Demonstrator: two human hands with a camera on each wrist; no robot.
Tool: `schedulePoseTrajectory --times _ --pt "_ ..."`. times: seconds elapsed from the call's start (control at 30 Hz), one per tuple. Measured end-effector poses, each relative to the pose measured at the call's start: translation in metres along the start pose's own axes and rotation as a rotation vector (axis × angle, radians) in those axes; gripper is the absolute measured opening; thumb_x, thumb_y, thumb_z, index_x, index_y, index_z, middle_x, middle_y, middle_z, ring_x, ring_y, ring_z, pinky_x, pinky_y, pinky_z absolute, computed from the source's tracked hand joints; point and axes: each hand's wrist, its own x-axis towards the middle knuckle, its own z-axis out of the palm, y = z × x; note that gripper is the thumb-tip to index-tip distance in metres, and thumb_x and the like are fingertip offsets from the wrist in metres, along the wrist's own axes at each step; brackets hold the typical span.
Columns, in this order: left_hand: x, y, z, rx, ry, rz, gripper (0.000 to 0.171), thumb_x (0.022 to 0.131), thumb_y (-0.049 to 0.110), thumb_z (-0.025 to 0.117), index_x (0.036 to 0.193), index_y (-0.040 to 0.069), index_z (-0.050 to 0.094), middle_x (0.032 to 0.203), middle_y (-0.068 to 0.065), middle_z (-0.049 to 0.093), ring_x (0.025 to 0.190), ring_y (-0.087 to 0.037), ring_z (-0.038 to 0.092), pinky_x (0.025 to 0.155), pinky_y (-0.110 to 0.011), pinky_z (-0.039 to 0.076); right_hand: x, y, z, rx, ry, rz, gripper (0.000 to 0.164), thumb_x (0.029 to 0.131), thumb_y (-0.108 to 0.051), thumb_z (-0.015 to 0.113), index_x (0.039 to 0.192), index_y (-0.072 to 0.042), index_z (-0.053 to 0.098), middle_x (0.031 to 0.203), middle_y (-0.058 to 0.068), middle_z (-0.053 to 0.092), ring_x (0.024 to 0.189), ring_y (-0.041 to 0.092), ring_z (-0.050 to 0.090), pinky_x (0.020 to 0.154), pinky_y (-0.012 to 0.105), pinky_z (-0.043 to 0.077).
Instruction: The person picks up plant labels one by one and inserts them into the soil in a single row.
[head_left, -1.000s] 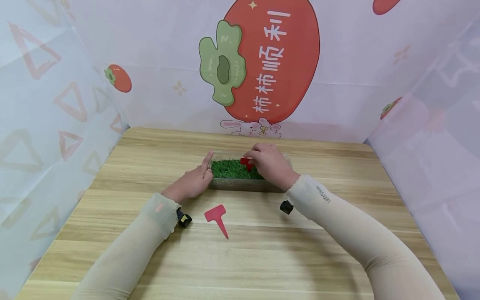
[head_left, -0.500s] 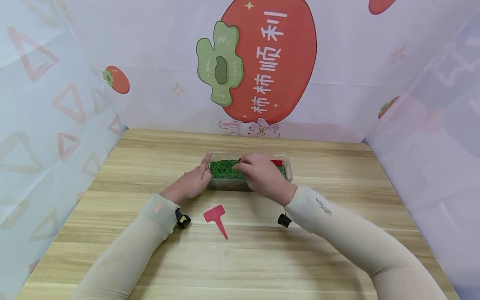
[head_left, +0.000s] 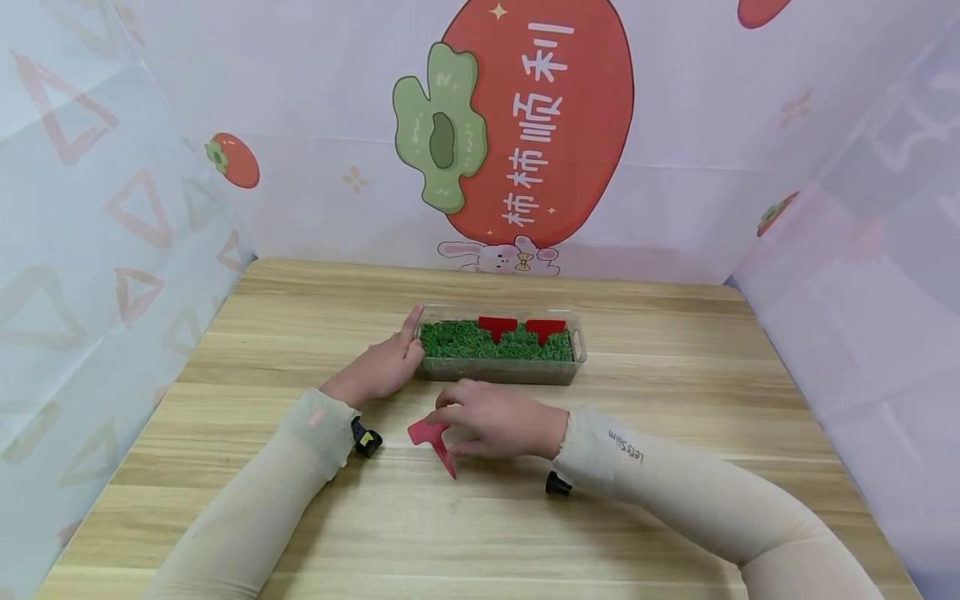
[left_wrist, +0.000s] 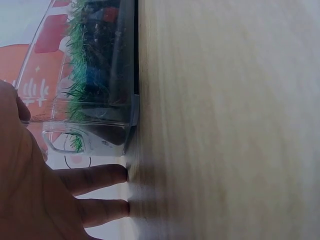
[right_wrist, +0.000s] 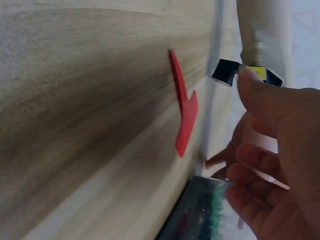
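My left hand [head_left: 378,367] rests at the left end of a clear plastic box [head_left: 495,372] filled with green artificial grass [head_left: 450,340]. In the left wrist view two straight fingers [left_wrist: 95,178] reach down to the tabletop beside the box's handle hole. My right hand [head_left: 495,419] hovers over a red T-shaped plant label [head_left: 430,431] lying flat on the table. Thumb and fingers are spread apart around the label, holding nothing; the right wrist view shows the label [right_wrist: 186,120] apart from them. Two more red plant labels [head_left: 498,327] [head_left: 545,330] stand upright in the grass.
The wooden table [head_left: 360,533] runs back to a white backdrop [head_left: 315,217] with a large persimmon print. Printed cloth also hangs on the left and right sides. Each wrist carries a small black camera [head_left: 366,437].
My right hand has let go of the label in the middle of the grass and moved toward me, over the label on the table. The left hand keeps its place.
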Motion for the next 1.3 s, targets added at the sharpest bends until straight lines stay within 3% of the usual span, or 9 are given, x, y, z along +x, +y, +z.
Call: schedulePoseTrajectory --times 0.2,0.43,0.7,0.97,1.3 --pt "-0.001 0.002 0.0 -0.003 0.001 -0.001 0.064 0.106 0.041 0.019 0.158 0.037 -0.019 0.165 -0.009 0.02 0.148 -0.037 0.028 0.117 -0.07 0.013 0.006 0.002 0.016 0.026 -0.07 0.007 0.067 0.084 -0.055 0.075 0.138 -0.018 0.06 0.136 0.003 0.058 0.122 0.015 0.056 0.105 0.026 0.046" --pt "0.001 0.001 0.0 -0.01 -0.013 -0.012 0.063 0.106 0.041 0.017 0.157 0.039 -0.021 0.164 -0.011 0.023 0.149 -0.037 0.027 0.116 -0.072 0.01 0.014 0.003 0.026 0.065 -0.08 -0.041 0.071 0.081 -0.053 0.078 0.141 -0.02 0.058 0.14 0.003 0.055 0.129 0.016 0.052 0.111 0.026 0.04" --pt "0.002 0.0 0.001 -0.006 -0.013 -0.014 0.062 0.106 0.042 0.015 0.153 0.044 -0.025 0.165 -0.011 0.023 0.149 -0.037 0.027 0.116 -0.072 0.01 0.017 0.004 0.029 0.015 -0.136 -0.039 0.079 0.079 -0.056 0.078 0.145 -0.02 0.054 0.145 0.008 0.052 0.133 0.019 0.05 0.113 0.028 0.04" --pt "0.0 0.002 0.0 0.003 -0.003 -0.008 0.063 0.106 0.041 0.017 0.153 0.044 -0.024 0.164 -0.011 0.024 0.149 -0.038 0.027 0.115 -0.072 0.011 0.019 0.003 0.031 0.011 -0.136 -0.028 0.074 0.078 -0.051 0.081 0.141 -0.022 0.057 0.139 0.003 0.054 0.127 0.017 0.051 0.11 0.025 0.041" --pt "0.0 0.002 0.001 -0.011 0.0 -0.006 0.064 0.106 0.041 0.018 0.158 0.036 -0.019 0.164 -0.011 0.024 0.148 -0.038 0.028 0.114 -0.074 0.009 0.022 0.001 0.034 0.016 -0.135 0.049 0.093 0.07 -0.051 0.088 0.148 -0.019 0.049 0.126 -0.001 0.054 0.109 0.009 0.05 0.098 0.02 0.045"
